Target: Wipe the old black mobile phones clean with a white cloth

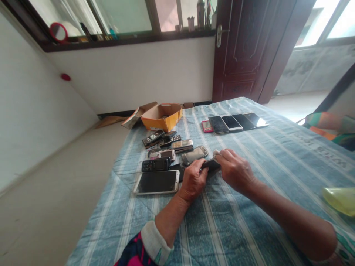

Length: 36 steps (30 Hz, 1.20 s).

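Observation:
A dark mobile phone (210, 164) is tilted just above the bed cover, and my left hand (193, 180) grips its left end. My right hand (234, 169) pinches a small white cloth or tissue (216, 155) against the phone's right end. Left of my hands lie a large white-framed phone (158, 182), a black keypad phone (155, 164) and another dark flat phone partly hidden behind my left hand. Just beyond my left hand is a silver phone (195, 155). Several older keypad phones (181, 144) are heaped behind these.
An open orange cardboard box (162, 122) stands at the far left edge of the striped blue cover (249, 221). Several flat phones (232, 123) lie in a row at the far side, beside a small pink phone (206, 126). Something translucent yellow (340, 200) lies at right.

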Motion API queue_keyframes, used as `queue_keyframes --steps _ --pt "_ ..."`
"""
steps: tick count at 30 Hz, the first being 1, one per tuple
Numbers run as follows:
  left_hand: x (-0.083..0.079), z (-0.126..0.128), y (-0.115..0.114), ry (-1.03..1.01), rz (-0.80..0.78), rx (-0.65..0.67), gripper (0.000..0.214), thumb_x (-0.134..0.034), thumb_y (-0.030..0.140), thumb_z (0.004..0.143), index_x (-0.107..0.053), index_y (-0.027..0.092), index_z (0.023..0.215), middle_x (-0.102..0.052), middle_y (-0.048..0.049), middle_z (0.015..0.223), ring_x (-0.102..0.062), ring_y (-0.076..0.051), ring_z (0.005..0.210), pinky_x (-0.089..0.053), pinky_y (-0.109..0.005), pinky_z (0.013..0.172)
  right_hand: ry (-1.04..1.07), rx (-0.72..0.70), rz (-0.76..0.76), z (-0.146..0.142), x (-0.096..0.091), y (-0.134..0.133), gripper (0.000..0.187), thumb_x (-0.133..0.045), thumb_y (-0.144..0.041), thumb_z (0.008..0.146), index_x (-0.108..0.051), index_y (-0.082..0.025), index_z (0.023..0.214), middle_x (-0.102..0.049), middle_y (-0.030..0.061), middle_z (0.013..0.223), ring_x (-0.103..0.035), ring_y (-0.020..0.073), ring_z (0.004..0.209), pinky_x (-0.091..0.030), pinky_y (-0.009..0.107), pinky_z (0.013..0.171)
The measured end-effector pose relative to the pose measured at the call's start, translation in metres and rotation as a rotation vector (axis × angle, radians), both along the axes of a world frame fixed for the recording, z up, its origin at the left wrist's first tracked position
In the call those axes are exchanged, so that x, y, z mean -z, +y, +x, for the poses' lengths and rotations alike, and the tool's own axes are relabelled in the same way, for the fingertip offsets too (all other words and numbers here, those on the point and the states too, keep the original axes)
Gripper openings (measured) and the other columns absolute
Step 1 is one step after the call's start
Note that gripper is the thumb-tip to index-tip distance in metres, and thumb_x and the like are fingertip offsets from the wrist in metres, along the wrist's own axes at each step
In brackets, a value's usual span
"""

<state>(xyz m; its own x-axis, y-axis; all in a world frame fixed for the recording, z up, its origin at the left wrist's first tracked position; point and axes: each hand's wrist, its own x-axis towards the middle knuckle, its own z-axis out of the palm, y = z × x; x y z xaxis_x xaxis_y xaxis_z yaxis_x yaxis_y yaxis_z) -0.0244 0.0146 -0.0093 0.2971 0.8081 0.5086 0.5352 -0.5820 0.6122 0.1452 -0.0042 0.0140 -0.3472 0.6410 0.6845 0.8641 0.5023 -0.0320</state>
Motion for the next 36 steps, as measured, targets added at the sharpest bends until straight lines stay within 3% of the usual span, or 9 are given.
queue_keyframes --steps 5,13,21,31,36 --pt "0.000 0.000 -0.001 -0.015 -0.037 0.008 0.013 -0.052 0.013 0.084 -0.064 0.015 0.089 -0.068 -0.0055 0.083 -0.066 -0.018 0.079 -0.052 -0.028 0.075 0.016 -0.227 0.030 -0.015 0.003 -0.009 0.030 -0.036 -0.010 0.095 -0.066 -0.010 0.099 -0.063 0.0127 0.096 -0.055 0.0223 0.100 -0.050 0.032 0.081" --pt "0.000 -0.001 -0.001 -0.016 -0.065 -0.020 0.022 -0.057 0.013 0.083 -0.064 0.016 0.104 -0.071 -0.0072 0.096 -0.067 -0.020 0.088 -0.053 -0.033 0.084 0.023 -0.021 0.031 0.004 0.005 0.003 0.028 -0.040 -0.007 0.092 -0.068 -0.012 0.090 -0.064 0.0104 0.087 -0.059 0.0207 0.090 -0.052 0.030 0.069" --pt "0.000 0.000 -0.002 -0.038 -0.063 0.017 0.019 -0.054 0.014 0.085 -0.065 0.017 0.101 -0.071 -0.0062 0.094 -0.067 -0.019 0.087 -0.053 -0.029 0.082 0.044 -0.232 0.080 -0.009 0.006 -0.005 0.029 -0.038 -0.008 0.094 -0.067 -0.010 0.098 -0.065 0.0124 0.097 -0.057 0.0225 0.104 -0.052 0.033 0.086" --pt "0.005 -0.001 0.000 0.017 -0.050 -0.034 0.024 -0.059 0.015 0.082 -0.064 0.015 0.106 -0.071 -0.0096 0.098 -0.067 -0.022 0.090 -0.054 -0.035 0.086 0.027 0.021 0.125 0.018 0.008 0.013 0.029 -0.040 -0.007 0.090 -0.068 -0.014 0.087 -0.065 0.0081 0.082 -0.059 0.0184 0.082 -0.048 0.028 0.066" --pt "0.004 -0.001 -0.001 -0.039 -0.098 -0.023 0.024 -0.058 0.015 0.082 -0.065 0.016 0.105 -0.071 -0.0085 0.100 -0.067 -0.022 0.091 -0.053 -0.034 0.087 0.057 -0.103 0.127 0.011 0.008 0.008 0.030 -0.039 -0.007 0.092 -0.068 -0.013 0.091 -0.065 0.0097 0.086 -0.059 0.0199 0.092 -0.050 0.029 0.073"
